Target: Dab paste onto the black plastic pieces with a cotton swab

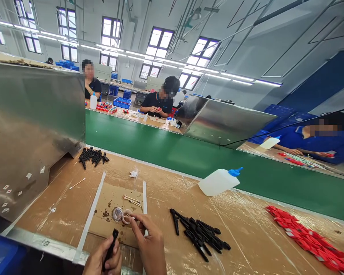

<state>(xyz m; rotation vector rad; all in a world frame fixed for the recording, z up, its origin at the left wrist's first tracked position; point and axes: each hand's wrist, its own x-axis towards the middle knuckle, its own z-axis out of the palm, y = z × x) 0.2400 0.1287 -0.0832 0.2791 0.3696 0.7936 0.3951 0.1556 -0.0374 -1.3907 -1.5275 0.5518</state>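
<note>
In my left hand [103, 256] is a black plastic part [111, 246], held upright between thumb and fingers near the table's front edge. My right hand [150, 240] is closed in a pinch over a small round open jar [127, 216]. It grips what looks like a cotton swab [146, 232], mostly hidden by the fingers. A round shiny lid or dish [117, 214] sits beside the jar on a stained cardboard sheet [103, 194]. Several used cotton swabs [132, 200] lie behind the jar. One more swab [77, 183] lies to the left.
Black parts lie in a pile [199, 235] at right and another pile [93, 156] at back left. Red pieces [306, 236] are at far right. A white squeeze bottle [219, 182] stands before the green conveyor [149, 135]. A metal panel [37, 130] bounds the left; co-workers sit opposite.
</note>
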